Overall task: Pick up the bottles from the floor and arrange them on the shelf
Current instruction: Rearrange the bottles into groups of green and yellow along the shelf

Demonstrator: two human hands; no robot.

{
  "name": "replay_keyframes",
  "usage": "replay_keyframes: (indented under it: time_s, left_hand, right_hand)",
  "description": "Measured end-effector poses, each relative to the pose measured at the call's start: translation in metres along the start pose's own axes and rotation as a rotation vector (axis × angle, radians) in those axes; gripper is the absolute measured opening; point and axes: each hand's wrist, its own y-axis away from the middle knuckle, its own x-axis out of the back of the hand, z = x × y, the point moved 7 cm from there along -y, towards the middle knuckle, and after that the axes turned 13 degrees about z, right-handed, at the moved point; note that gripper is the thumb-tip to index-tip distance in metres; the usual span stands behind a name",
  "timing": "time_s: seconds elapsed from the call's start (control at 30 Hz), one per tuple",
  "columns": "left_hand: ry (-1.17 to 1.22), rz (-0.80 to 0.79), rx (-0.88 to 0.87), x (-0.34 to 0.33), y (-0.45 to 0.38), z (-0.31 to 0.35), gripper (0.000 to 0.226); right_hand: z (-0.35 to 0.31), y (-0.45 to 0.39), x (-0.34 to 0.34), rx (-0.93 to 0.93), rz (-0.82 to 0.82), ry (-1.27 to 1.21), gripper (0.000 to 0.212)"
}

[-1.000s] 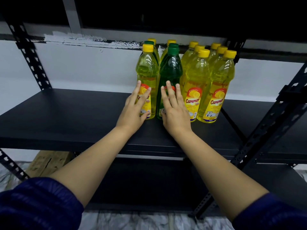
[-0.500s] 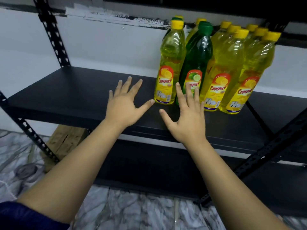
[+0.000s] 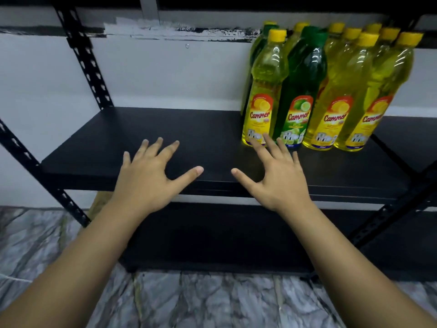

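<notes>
A white wall runs behind the rack, with a dark band near its top edged by a ragged, patchy stripe of black and white paint. A small ring-like mark sits on the wall just below that stripe. The floor is grey marbled stone with pale veins, glossy in places. At the far left, low down behind the rack's slotted black upright, stands a light wooden block. Lighting is dim and even
</notes>
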Motion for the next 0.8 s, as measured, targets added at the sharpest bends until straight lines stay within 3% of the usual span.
replay_keyframes:
  time_s: [0.13, 0.47, 0.8]
  left_hand:
    - [0.008, 0.013, 0.011, -0.023, -0.028, 0.033, 0.100]
    - [0.013, -0.126, 0.071, -0.065, -0.089, 0.097, 0.104]
    - [0.030, -0.098, 0.023, -0.057, -0.095, 0.078, 0.101]
  right_hand:
    - [0.031, -0.021, 0.000, -0.014, 0.024, -0.051, 0.094]
    - [0.074, -0.039, -0.001, 0.034, -0.006, -0.154, 0.092]
    - [0.054, -0.044, -0.002, 0.039, 0.081, -0.162, 0.089]
